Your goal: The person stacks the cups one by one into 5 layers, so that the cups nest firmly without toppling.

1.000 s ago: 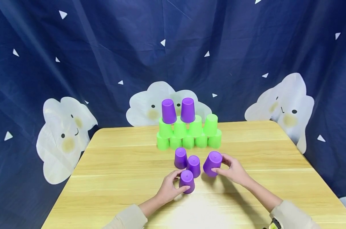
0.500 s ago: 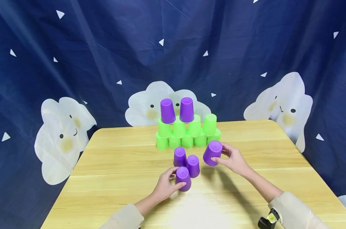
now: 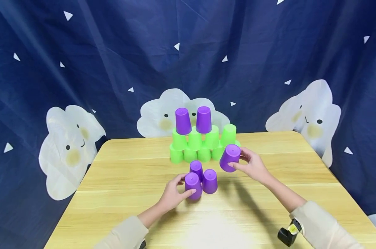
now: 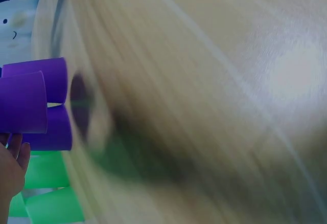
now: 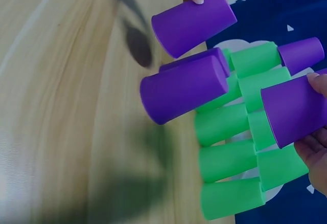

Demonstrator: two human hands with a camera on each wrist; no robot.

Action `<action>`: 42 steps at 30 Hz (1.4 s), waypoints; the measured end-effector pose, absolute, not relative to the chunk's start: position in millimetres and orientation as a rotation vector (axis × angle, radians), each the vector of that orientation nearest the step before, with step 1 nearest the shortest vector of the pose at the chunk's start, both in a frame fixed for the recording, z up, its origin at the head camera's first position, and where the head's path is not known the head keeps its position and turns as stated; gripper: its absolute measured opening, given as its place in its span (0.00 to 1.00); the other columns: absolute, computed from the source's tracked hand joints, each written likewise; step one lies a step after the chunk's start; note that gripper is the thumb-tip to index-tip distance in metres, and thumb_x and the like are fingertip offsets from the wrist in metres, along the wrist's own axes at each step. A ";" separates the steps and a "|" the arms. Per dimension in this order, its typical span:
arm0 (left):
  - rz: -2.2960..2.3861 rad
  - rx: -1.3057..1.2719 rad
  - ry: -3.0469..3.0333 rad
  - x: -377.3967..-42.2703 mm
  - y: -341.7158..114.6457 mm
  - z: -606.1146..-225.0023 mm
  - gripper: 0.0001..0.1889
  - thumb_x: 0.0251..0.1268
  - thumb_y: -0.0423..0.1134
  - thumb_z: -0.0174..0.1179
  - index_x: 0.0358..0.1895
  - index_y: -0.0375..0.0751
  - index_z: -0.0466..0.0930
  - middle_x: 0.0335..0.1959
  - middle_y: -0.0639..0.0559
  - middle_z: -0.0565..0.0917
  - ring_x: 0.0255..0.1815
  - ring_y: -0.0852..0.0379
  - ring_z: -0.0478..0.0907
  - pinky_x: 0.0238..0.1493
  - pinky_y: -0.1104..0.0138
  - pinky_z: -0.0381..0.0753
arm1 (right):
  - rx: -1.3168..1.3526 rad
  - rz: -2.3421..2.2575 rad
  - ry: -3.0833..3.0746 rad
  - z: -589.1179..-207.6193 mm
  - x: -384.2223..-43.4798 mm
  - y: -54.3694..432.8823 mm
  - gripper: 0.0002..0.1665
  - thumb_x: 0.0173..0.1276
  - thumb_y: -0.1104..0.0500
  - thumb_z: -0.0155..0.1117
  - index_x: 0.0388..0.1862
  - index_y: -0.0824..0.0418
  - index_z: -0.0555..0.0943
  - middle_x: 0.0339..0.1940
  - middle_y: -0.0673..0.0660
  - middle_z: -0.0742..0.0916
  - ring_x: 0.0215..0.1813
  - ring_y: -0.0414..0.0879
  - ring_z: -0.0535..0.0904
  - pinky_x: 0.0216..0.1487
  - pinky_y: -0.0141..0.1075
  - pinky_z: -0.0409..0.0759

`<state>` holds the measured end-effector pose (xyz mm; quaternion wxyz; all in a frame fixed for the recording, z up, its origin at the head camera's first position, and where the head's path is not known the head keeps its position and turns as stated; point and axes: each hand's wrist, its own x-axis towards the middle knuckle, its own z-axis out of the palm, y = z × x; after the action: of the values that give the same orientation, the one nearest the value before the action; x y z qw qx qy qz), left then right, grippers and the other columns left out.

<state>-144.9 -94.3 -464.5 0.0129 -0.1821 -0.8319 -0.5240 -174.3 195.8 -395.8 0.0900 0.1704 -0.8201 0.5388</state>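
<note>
My left hand (image 3: 171, 194) pinches an upside-down purple cup (image 3: 193, 186) between thumb and fingers; in the right wrist view this cup (image 5: 194, 23) shows clear of the tabletop. Another purple cup (image 3: 230, 159) is gripped by my right hand (image 3: 253, 166), raised over the table and slightly tilted, in front of the right end of the green stack. Two purple cups stand upside down between the hands: one behind (image 3: 196, 167), partly covered by the left-hand cup, and one to its right (image 3: 210, 181).
Green cups form two rows at the table's back: a lower row (image 3: 176, 154) and an upper row (image 3: 228, 134). On the upper row's left part sit two purple cups, one left (image 3: 183, 121) and one right (image 3: 204, 119). A dark blue curtain (image 3: 188, 62) hangs behind the wooden table (image 3: 128, 180).
The right hand has lifted its purple cup up and away toward the green stack. My left hand has carried its cup leftward and forward, so it now overlaps the rear purple cup in view.
</note>
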 end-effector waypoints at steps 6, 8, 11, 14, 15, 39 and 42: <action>-1.614 -0.573 -2.605 -149.1 -97.5 -451.5 0.27 0.49 0.40 0.69 0.55 0.37 0.74 0.48 0.46 0.82 0.48 0.49 0.78 0.53 0.50 0.77 | 0.493 1.568 -2.441 -385.7 -182.2 193.3 0.28 0.51 0.69 0.69 0.53 0.74 0.74 0.46 0.70 0.83 0.43 0.22 0.75 0.50 0.20 0.76; -1.607 -0.575 -2.600 -151.4 -98.6 -446.9 0.27 0.49 0.40 0.69 0.54 0.37 0.74 0.47 0.47 0.82 0.48 0.50 0.78 0.52 0.51 0.78 | 0.479 1.551 -2.445 -382.1 -184.7 192.0 0.28 0.52 0.68 0.69 0.53 0.73 0.74 0.46 0.70 0.83 0.43 0.22 0.75 0.51 0.22 0.77; -1.624 -0.574 -2.582 -155.7 -100.8 -440.1 0.27 0.48 0.39 0.69 0.54 0.38 0.74 0.47 0.47 0.82 0.47 0.50 0.78 0.52 0.53 0.79 | 0.449 1.539 -2.448 -377.7 -189.3 190.0 0.28 0.53 0.67 0.70 0.54 0.72 0.74 0.46 0.69 0.83 0.42 0.22 0.75 0.51 0.24 0.78; -1.633 -0.568 -2.564 -159.8 -103.4 -432.3 0.27 0.48 0.37 0.70 0.55 0.38 0.74 0.46 0.47 0.83 0.46 0.51 0.79 0.52 0.56 0.79 | 0.421 1.557 -2.432 -374.3 -194.5 187.7 0.28 0.53 0.67 0.70 0.53 0.72 0.74 0.46 0.69 0.83 0.41 0.23 0.76 0.50 0.24 0.78; -1.634 -0.567 -2.558 -161.0 -104.4 -429.3 0.27 0.48 0.37 0.70 0.55 0.38 0.75 0.46 0.47 0.83 0.46 0.51 0.79 0.52 0.56 0.79 | 0.419 1.559 -2.423 -372.8 -196.1 186.9 0.28 0.53 0.67 0.70 0.53 0.73 0.74 0.45 0.69 0.83 0.41 0.23 0.76 0.49 0.23 0.78; -1.563 -0.594 -2.472 -191.8 -112.6 -355.9 0.25 0.49 0.35 0.69 0.53 0.36 0.75 0.43 0.41 0.83 0.44 0.48 0.80 0.48 0.57 0.81 | 0.230 1.545 -2.317 -346.9 -243.0 171.9 0.28 0.57 0.63 0.67 0.56 0.71 0.74 0.46 0.70 0.83 0.40 0.35 0.77 0.45 0.22 0.77; -1.559 -0.601 -2.449 -193.6 -111.9 -349.8 0.25 0.50 0.35 0.69 0.54 0.37 0.75 0.43 0.41 0.83 0.44 0.48 0.80 0.49 0.57 0.82 | 0.211 1.528 -2.314 -345.9 -248.1 168.7 0.27 0.57 0.62 0.67 0.55 0.69 0.74 0.45 0.69 0.84 0.42 0.43 0.79 0.48 0.29 0.79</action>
<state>-193.6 -111.9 -349.8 0.0882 -0.2019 -0.8228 -0.5238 -248.1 168.7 -345.9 0.1793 0.0746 -0.8187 0.5405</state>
